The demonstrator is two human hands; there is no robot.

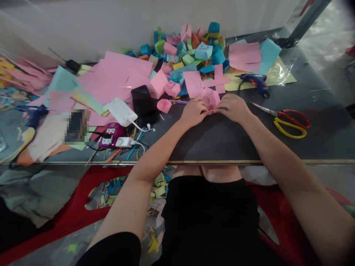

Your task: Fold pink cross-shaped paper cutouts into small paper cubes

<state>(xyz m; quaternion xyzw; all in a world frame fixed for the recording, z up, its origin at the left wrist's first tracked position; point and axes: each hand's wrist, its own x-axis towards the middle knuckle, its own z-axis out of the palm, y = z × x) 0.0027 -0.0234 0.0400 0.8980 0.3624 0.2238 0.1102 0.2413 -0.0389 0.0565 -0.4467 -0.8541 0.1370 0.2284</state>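
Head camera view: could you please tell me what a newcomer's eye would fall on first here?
Probably the heap of folded paper boxes in pink, blue, green and orange against the wall at the back of the dark table. In the middle, the left hand and right hand press together on a pink paper piece. Red-and-yellow scissors lie to the right, a blue glue gun beyond them.

Head view: left hand (194, 111) and right hand (232, 107) meet on a folded pink paper piece (210, 98) at the dark table (222, 136) — scissors (288, 120) lie to the right, a blue glue gun (256, 82) beyond, paper boxes (191, 48) heaped behind.
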